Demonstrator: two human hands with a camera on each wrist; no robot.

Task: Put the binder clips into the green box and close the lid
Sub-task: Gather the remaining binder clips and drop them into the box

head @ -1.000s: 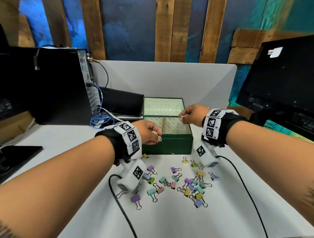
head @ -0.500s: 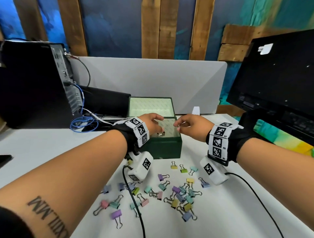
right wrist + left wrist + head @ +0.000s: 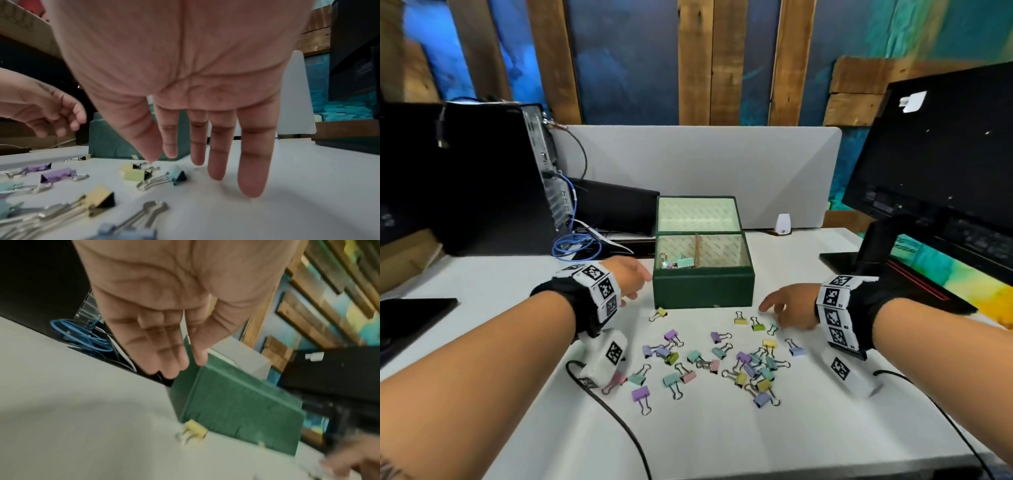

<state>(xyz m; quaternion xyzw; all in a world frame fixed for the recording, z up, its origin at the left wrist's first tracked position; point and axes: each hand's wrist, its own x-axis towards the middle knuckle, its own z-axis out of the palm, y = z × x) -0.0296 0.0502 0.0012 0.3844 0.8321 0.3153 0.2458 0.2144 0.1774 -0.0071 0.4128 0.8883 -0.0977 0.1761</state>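
both hands are empty, fingers loose and spread. left hand (image 3: 628, 281) hovers just beside the left wall of the green box (image 3: 702, 289), whose lid (image 3: 698, 214) stands up. a few binder clips (image 3: 676, 263) lie in its left compartment. right hand (image 3: 789, 306) hangs over loose clips (image 3: 739, 365) scattered on the white table (image 3: 722, 442).

Even bright overhead light on my head view, edges bowed by wide-angle. Left wrist view motion-blurred, green box (image 3: 236, 405) smeared. Right wrist view dimmer; my fingers (image 3: 255, 162) sharp, soft shadow on counter (image 3: 308, 186) beside them.
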